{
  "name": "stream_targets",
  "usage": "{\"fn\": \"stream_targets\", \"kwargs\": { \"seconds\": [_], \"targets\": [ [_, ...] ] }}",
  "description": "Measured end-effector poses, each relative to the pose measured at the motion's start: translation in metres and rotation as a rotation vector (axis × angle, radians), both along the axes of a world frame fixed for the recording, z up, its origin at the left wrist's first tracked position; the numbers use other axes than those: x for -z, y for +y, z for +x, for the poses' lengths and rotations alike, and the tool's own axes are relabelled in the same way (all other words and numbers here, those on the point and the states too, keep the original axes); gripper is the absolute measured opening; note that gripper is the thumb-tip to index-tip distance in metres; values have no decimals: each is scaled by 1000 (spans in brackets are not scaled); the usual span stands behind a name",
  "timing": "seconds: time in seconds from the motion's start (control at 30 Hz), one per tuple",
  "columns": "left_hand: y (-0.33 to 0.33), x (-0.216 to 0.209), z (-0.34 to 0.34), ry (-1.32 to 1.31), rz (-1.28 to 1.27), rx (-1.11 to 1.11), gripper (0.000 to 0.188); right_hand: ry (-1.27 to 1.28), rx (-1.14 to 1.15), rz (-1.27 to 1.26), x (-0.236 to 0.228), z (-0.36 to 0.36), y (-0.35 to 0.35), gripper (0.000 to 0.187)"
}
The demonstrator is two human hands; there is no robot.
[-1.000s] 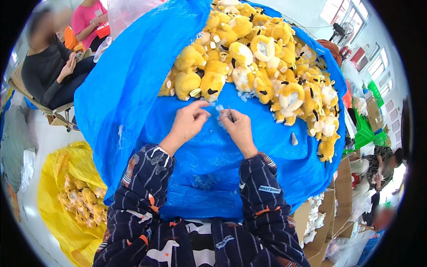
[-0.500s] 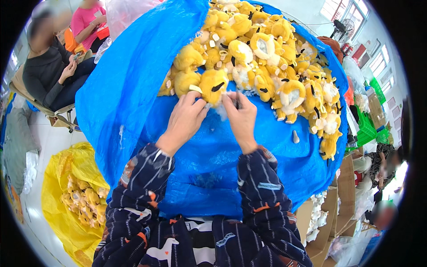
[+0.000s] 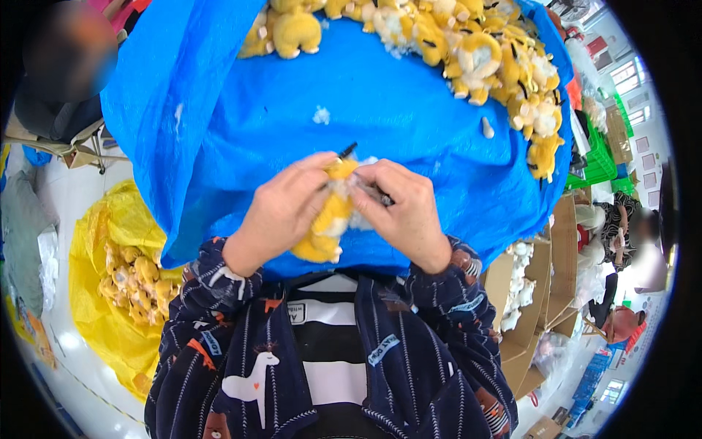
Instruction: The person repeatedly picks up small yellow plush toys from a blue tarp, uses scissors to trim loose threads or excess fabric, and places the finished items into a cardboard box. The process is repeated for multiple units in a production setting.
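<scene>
Close to my body, my left hand [image 3: 281, 212] is closed around a small yellow plush toy [image 3: 322, 245], which hangs with its lower end below the fingers. A black strip sticks up from its top. My right hand [image 3: 409, 208] pinches the toy's upper right side, where white stuffing shows. Tucked in the right fingers is a slim dark tool [image 3: 382, 196], mostly hidden, so its exact kind is unclear. Beneath both hands spreads a blue plastic sheet [image 3: 248, 124]. A tuft of white fluff [image 3: 321, 115] lies on it beyond the hands.
Many similar yellow plush toys [image 3: 479, 62] are heaped along the sheet's far and right side. A small pale piece [image 3: 488, 127] lies near them. At lower left, a yellow bag [image 3: 91, 256] holds more toys. Cardboard boxes [image 3: 537, 293] with white pieces stand at right. A seated person [image 3: 58, 110] is at upper left.
Both hands have drawn the plush toy back from the heap toward my body. The view has tipped downward, and the toy is turned differently in the fingers.
</scene>
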State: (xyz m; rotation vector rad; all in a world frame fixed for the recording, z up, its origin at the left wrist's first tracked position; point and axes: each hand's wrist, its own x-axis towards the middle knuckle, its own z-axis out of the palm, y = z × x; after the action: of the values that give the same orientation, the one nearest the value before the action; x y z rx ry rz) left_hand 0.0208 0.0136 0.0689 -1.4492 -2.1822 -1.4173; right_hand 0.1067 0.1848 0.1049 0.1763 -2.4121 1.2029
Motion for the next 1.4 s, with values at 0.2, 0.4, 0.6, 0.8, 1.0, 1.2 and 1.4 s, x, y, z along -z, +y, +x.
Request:
{"fn": "stream_targets", "kwargs": {
  "seconds": [0.2, 0.4, 0.6, 0.8, 1.0, 1.2, 1.4],
  "targets": [
    [-44, 36, -6, -873, 337, 2, 16, -242, -26, -121, 49, 27, 14, 22],
    [-35, 57, -7, -1260, 454, 151, 12, -245, 272, -80, 56, 32, 23, 33],
    [-27, 59, 1, -1411, 442, 252, 12, -202, 10, -249, 52, 11, -5, 39],
    [-19, 62, 6, -1299, 378, 250, 14, -212, 139, -487, 66, 18, -22, 16],
    [-23, 59, 1, -1303, 474, 232, 16, -207, 347, -402, 76, 21, -1, 19],
    [-11, 56, 10, -1332, 476, 290, 19, -432, -33, -473, 83, 38, -7, 30],
    [-10, 57, 13, -1349, 490, 253, 29, -316, 34, -741, 92, 40, -21, 24]
  ]
}}
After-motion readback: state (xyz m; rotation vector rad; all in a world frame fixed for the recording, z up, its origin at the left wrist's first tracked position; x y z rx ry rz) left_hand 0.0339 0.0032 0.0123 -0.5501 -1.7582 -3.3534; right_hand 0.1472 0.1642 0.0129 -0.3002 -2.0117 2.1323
